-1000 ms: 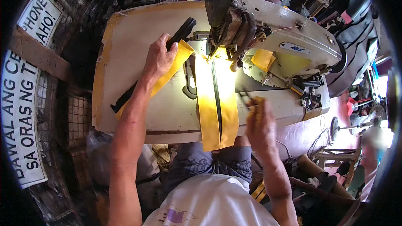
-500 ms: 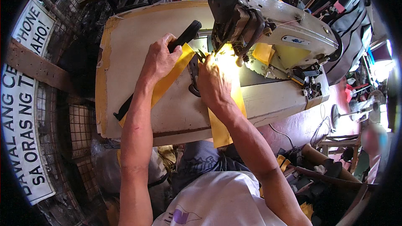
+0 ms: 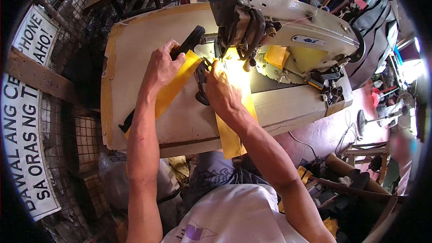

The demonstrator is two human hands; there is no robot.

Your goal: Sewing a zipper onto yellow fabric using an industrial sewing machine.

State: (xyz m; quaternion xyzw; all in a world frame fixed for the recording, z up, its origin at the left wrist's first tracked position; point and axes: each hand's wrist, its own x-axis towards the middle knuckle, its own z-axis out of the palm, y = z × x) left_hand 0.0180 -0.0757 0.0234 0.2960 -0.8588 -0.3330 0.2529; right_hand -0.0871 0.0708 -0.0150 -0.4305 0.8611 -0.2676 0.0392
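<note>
My left hand (image 3: pixel 163 68) is closed round a long black strip (image 3: pixel 191 40) with a thick upper end. A yellow fabric strip (image 3: pixel 173 87) lies along it, slanting down to the left under my forearm. Close to the needle of a sewing machine (image 3: pixel 297 20), my right hand (image 3: pixel 223 91) has its fingertips pressed together on another yellow strip (image 3: pixel 231 137), which hangs over the table's front edge. Dark metal scissors (image 3: pixel 201 81) lie against the thumb side of that hand; whether it grips them I cannot tell. Lamp glare hides the stitching spot.
The worn pale sewing table (image 3: pixel 128 49) has taped edges. On the machine bed sit a yellow piece (image 3: pixel 276 56) and a yellow-and-black tool (image 3: pixel 313 82). A wire mesh wall with a sign (image 3: pixel 31 153) stands left. A standing fan (image 3: pixel 382 117) is at the right.
The machine, table and both hands sit slightly further left in the picture. Both hands keep hold of the same strips, with hardly any movement relative to the machine.
</note>
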